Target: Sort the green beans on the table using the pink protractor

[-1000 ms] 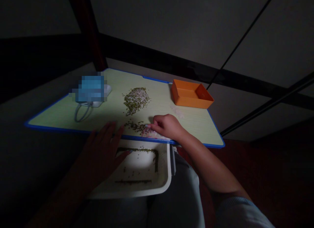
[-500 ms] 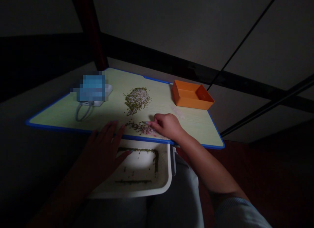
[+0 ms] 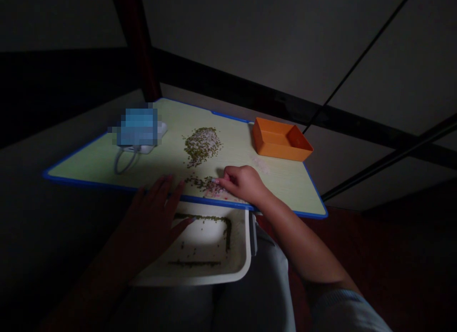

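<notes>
My right hand (image 3: 246, 183) is curled on the board, its thumb and forefinger at the edge of a small spread of mixed green beans and pale grains (image 3: 203, 183). Whether anything is between those fingers is hidden. Stretched over the front edge, my left hand (image 3: 152, 217) has its fingers apart on the board's rim and its thumb above a white tub (image 3: 241, 270). Green beans line the tub's inner edges, with a few scattered on its floor. A larger heap of green beans and pale grains (image 3: 203, 145) lies farther back on the yellowish board (image 3: 235, 146).
At the back right of the board stands an orange box (image 3: 282, 148). A white device with a cable (image 3: 146, 148), partly blurred out, sits at the back left. Some pale grains (image 3: 261, 164) lie in front of the box. The tub is below the board's front edge.
The view has shifted slightly. Near my right fingertips the small spread shows fewer dark beans and more pale grains at its front. Both hands keep nearly the same place.
</notes>
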Motion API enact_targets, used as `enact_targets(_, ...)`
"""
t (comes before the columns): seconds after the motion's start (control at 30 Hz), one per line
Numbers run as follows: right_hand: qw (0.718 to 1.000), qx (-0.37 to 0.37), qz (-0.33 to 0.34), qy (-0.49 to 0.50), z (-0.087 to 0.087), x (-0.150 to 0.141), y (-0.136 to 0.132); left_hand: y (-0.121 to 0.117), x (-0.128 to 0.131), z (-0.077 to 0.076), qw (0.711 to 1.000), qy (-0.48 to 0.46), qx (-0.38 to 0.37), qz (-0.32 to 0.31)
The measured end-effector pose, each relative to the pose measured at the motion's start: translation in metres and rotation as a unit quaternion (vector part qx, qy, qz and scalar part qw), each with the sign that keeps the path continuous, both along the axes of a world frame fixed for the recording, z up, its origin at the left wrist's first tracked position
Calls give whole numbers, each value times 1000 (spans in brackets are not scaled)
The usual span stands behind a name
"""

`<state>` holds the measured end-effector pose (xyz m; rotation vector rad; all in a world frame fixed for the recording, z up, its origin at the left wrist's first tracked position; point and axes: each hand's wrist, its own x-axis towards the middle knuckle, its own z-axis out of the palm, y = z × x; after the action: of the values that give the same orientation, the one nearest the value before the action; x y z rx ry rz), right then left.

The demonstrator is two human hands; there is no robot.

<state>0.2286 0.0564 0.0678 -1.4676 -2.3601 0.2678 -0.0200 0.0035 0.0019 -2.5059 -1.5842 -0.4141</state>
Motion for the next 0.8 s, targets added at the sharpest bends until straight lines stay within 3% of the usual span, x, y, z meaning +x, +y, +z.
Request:
enact_targets(0.27, 1000, 11, -9, 0, -1, -9, 2, 0, 0, 4, 1000, 0, -4, -1)
enact_targets(0.5, 996, -18, 21, 82, 0, -6, 0, -1, 2, 7, 1000, -14, -20, 1)
enact_targets(0.63, 986, -20, 13, 165, -1, 4, 0, 0, 1, 5, 1000, -10, -21, 0)
enact_targets(0.8, 968, -5, -55, 244, -5, 35, 9, -1, 0, 5, 1000, 11, -16, 1)
